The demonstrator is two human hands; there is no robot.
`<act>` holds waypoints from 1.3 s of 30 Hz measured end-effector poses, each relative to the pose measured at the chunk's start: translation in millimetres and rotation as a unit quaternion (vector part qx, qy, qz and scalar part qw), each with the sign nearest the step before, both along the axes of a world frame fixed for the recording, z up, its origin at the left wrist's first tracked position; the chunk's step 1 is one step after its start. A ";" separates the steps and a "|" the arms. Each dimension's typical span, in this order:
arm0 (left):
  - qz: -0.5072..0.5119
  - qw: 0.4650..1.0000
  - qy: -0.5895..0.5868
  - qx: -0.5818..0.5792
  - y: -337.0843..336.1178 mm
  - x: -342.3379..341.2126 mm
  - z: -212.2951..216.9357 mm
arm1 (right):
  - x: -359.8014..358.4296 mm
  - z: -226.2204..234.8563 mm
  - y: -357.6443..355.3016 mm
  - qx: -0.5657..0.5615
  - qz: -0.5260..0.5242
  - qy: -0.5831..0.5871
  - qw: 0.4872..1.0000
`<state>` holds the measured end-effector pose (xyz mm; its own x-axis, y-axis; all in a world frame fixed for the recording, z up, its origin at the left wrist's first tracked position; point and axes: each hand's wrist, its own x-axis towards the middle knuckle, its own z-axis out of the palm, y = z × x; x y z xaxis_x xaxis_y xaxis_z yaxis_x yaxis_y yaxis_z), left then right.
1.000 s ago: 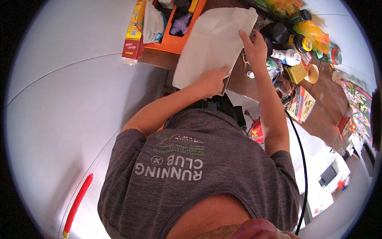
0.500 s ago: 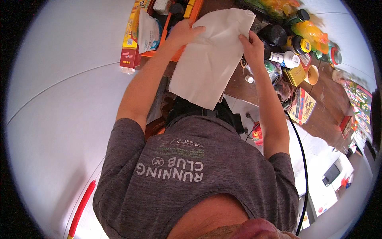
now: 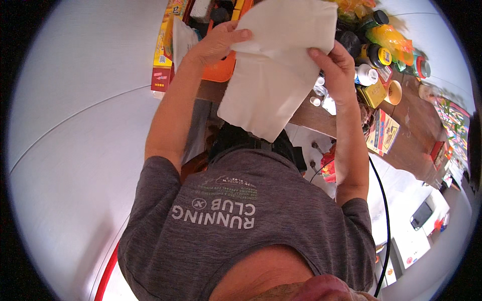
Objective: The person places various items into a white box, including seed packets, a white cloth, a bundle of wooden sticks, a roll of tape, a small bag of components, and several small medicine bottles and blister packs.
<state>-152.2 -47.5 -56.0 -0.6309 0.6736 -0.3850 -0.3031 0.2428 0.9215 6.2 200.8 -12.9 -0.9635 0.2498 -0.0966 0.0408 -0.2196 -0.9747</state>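
White cloth (image 3: 273, 75) hangs folded between both hands above the near edge of a brown tabletop (image 3: 406, 135), left hand (image 3: 218, 42) pinching its upper left edge, right hand (image 3: 339, 67) gripping the right side; beyond, an orange tray (image 3: 221, 72), jars (image 3: 376, 55) and a yellow tin (image 3: 372, 94) crowd the far edge

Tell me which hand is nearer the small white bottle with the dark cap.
Right. The right hand grips the white paper sheet beside the bottle; the left hand holds the sheet's far side.
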 end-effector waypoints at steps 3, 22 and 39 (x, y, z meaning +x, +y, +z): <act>0.065 0.980 -0.155 0.105 10.8 12.0 -2.3 | -11.1 -26.0 15.6 -0.002 -0.009 -0.050 0.999; 0.174 0.939 -0.257 0.149 -1.8 9.4 -31.9 | 1.2 -51.7 13.1 0.249 0.020 0.017 0.968; 0.069 0.958 -0.245 0.129 -10.7 0.4 -45.8 | 4.4 -67.6 -12.0 -0.098 -0.034 -0.167 0.980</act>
<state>-151.8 -58.2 -101.9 -0.5064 0.7099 -0.4895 -0.7280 -0.0478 0.6839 10.6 188.8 -80.6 -0.8516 0.2573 -0.4567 0.3295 -0.4150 -0.8481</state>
